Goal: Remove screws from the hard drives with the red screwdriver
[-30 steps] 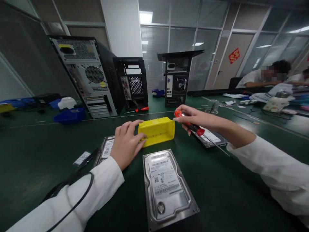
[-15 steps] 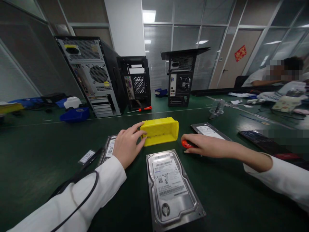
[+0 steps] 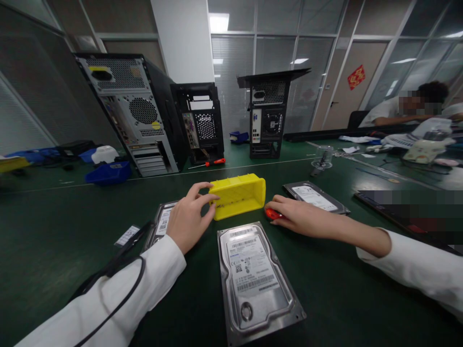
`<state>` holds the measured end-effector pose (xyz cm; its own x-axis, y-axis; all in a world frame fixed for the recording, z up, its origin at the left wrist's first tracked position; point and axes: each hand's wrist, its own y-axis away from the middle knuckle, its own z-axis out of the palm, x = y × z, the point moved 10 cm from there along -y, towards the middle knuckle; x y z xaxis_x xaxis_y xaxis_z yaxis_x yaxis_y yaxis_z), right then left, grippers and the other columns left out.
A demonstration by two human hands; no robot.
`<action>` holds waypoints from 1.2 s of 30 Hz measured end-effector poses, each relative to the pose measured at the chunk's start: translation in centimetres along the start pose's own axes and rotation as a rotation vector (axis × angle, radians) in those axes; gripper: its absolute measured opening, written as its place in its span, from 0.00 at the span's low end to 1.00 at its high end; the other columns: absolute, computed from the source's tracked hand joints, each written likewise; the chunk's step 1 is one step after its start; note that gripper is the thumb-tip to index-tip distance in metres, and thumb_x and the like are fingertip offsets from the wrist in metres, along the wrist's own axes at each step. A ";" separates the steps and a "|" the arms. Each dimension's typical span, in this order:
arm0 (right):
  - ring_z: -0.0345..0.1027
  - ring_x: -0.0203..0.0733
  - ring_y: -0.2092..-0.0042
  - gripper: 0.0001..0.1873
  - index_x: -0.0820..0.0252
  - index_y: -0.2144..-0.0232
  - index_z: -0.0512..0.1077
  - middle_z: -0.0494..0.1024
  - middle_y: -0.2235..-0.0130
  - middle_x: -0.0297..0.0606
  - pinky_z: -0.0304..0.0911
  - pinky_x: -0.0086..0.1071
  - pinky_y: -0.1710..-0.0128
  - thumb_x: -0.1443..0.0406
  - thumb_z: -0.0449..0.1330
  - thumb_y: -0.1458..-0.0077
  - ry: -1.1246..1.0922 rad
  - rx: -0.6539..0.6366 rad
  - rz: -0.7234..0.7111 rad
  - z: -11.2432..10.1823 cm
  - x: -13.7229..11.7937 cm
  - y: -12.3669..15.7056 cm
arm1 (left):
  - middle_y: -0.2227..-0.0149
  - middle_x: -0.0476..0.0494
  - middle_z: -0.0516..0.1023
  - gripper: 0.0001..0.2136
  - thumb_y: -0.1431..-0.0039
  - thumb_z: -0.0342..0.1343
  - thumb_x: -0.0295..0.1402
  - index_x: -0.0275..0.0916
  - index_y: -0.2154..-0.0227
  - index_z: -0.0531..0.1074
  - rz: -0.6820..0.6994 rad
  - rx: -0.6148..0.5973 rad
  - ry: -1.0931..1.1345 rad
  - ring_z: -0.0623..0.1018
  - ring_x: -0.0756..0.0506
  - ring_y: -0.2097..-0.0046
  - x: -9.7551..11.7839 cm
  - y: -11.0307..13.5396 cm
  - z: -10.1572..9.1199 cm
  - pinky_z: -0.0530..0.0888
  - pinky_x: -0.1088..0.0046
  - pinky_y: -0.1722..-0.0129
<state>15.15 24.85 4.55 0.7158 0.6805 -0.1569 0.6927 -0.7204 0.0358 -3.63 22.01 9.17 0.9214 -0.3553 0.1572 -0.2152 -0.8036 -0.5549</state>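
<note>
A yellow plastic bin (image 3: 237, 184) is tipped so that its open side faces me, with small dark bits, perhaps screws, along its lower wall. My left hand (image 3: 191, 217) grips the bin's left end, thumb and fingers bent around the rim. Just off the bin's right end, my right hand (image 3: 300, 217) is closed around a red object (image 3: 272, 213); most of it is hidden in the palm, so its kind does not show. In front of the bin a silver hard drive (image 3: 256, 279) lies label up.
Hard drives lie left (image 3: 162, 222) and right (image 3: 314, 196). A label and black cable (image 3: 135, 236) are left. Computer cases (image 3: 130, 111) stand behind, with a red-handled screwdriver (image 3: 213, 163), a blue bin (image 3: 108, 173) and a clear container (image 3: 322, 156). Another person sits far right.
My right hand, with the red object, has moved slightly left, closer to the bin's right end. My left hand stays at the bin's left end. The whole view has shifted a little.
</note>
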 end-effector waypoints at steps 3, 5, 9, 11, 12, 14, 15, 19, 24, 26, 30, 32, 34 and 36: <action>0.68 0.40 0.57 0.17 0.63 0.51 0.65 0.69 0.54 0.42 0.68 0.39 0.59 0.61 0.54 0.40 0.025 0.010 -0.005 0.2 0.1 -0.1 | 0.46 0.44 0.65 0.09 0.41 0.52 0.31 0.40 0.61 0.75 -0.001 -0.005 -0.007 0.75 0.43 0.60 0.1 -0.1 0.1 0.76 0.62 0.63; 0.67 0.40 0.57 0.16 0.64 0.52 0.65 0.69 0.54 0.42 0.68 0.39 0.58 0.61 0.54 0.40 0.045 0.017 -0.006 0.5 0.3 -0.2 | 0.46 0.44 0.65 0.09 0.42 0.52 0.31 0.40 0.61 0.75 -0.001 -0.009 -0.013 0.75 0.43 0.61 0.1 -0.1 0.1 0.76 0.61 0.64; 0.68 0.40 0.58 0.15 0.64 0.53 0.66 0.70 0.55 0.42 0.68 0.38 0.59 0.61 0.54 0.40 0.077 0.045 -0.004 0.6 0.1 -0.3 | 0.46 0.44 0.65 0.09 0.42 0.52 0.29 0.41 0.60 0.75 0.000 -0.018 -0.023 0.75 0.43 0.60 0.1 -0.1 0.2 0.76 0.61 0.62; 0.67 0.40 0.57 0.16 0.64 0.53 0.66 0.69 0.54 0.42 0.68 0.39 0.59 0.60 0.54 0.40 0.085 0.084 -0.011 -0.3 -0.6 -0.3 | 0.46 0.44 0.65 0.09 0.42 0.52 0.29 0.41 0.60 0.74 -0.002 -0.020 -0.022 0.75 0.43 0.59 0.1 0.0 0.2 0.77 0.63 0.62; 0.67 0.41 0.56 0.17 0.63 0.52 0.65 0.68 0.52 0.43 0.68 0.40 0.57 0.60 0.54 0.40 0.088 0.115 -0.016 -1.2 -1.0 -0.2 | 0.46 0.44 0.65 0.09 0.42 0.52 0.29 0.41 0.60 0.74 -0.004 -0.020 -0.019 0.75 0.43 0.59 0.1 0.0 0.2 0.77 0.63 0.63; 0.66 0.43 0.53 0.18 0.63 0.49 0.63 0.65 0.48 0.45 0.66 0.41 0.54 0.62 0.54 0.40 0.099 0.188 -0.025 -3.2 -2.1 -0.3 | 0.45 0.44 0.64 0.09 0.42 0.51 0.28 0.41 0.60 0.74 -0.004 -0.016 -0.008 0.75 0.44 0.59 0.2 0.0 0.2 0.77 0.65 0.63; 0.65 0.43 0.51 0.18 0.63 0.48 0.63 0.64 0.47 0.45 0.66 0.42 0.53 0.63 0.54 0.40 0.108 0.216 -0.027 -4.2 -2.5 -0.5 | 0.45 0.44 0.63 0.09 0.42 0.51 0.28 0.40 0.60 0.74 -0.003 -0.011 -0.002 0.75 0.44 0.59 0.2 0.0 0.2 0.77 0.65 0.63; 0.66 0.43 0.52 0.16 0.62 0.50 0.65 0.67 0.49 0.43 0.66 0.42 0.54 0.63 0.54 0.40 0.165 0.207 -0.016 -5.1 -3.5 -2.6 | 0.44 0.42 0.61 0.10 0.42 0.51 0.27 0.39 0.59 0.73 0.020 -0.009 0.019 0.74 0.45 0.59 0.4 0.1 0.4 0.77 0.63 0.61; 0.68 0.41 0.55 0.16 0.64 0.53 0.66 0.70 0.53 0.42 0.67 0.41 0.56 0.61 0.55 0.40 0.272 0.083 0.057 -1.5 -2.3 -6.0 | 0.44 0.41 0.59 0.11 0.41 0.50 0.26 0.39 0.58 0.72 0.054 -0.024 0.020 0.74 0.45 0.59 0.5 0.2 0.7 0.76 0.62 0.59; 0.68 0.41 0.56 0.16 0.64 0.53 0.67 0.70 0.54 0.42 0.67 0.40 0.56 0.61 0.55 0.40 0.301 0.057 0.087 -0.6 -1.7 -6.7 | 0.44 0.40 0.59 0.11 0.41 0.50 0.26 0.39 0.56 0.71 0.052 -0.028 0.016 0.74 0.44 0.59 0.4 0.2 0.8 0.76 0.61 0.59; 0.68 0.41 0.55 0.16 0.64 0.53 0.66 0.70 0.53 0.43 0.67 0.41 0.56 0.61 0.55 0.40 0.336 0.031 0.121 0.0 -1.3 -7.2 | 0.42 0.42 0.59 0.12 0.41 0.50 0.27 0.40 0.54 0.70 0.043 -0.038 0.013 0.74 0.43 0.57 0.3 0.1 1.1 0.76 0.60 0.58; 0.68 0.42 0.55 0.17 0.64 0.52 0.66 0.70 0.53 0.43 0.67 0.41 0.56 0.61 0.55 0.40 0.343 0.025 0.128 0.2 -1.5 -7.5 | 0.42 0.42 0.59 0.12 0.41 0.50 0.27 0.40 0.55 0.70 0.042 -0.044 0.011 0.74 0.43 0.57 0.3 0.1 1.2 0.76 0.60 0.58; 0.67 0.42 0.54 0.17 0.64 0.52 0.66 0.69 0.52 0.44 0.67 0.41 0.56 0.61 0.55 0.41 0.345 0.024 0.132 0.5 -1.9 -7.7 | 0.41 0.42 0.59 0.12 0.40 0.50 0.27 0.40 0.55 0.70 0.043 -0.050 0.010 0.74 0.43 0.58 0.4 0.2 1.3 0.76 0.61 0.59; 0.67 0.42 0.54 0.17 0.64 0.52 0.66 0.69 0.52 0.44 0.67 0.41 0.55 0.61 0.55 0.41 0.344 0.026 0.138 0.8 -2.2 -8.0 | 0.41 0.43 0.58 0.12 0.41 0.50 0.27 0.40 0.55 0.70 0.046 -0.052 0.008 0.75 0.44 0.59 0.4 0.2 1.4 0.76 0.61 0.59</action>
<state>7.97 29.05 3.80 0.7931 0.5791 0.1888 0.5884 -0.8085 0.0080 -2.87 22.38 8.02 0.9076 -0.3958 0.1397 -0.2736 -0.8103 -0.5183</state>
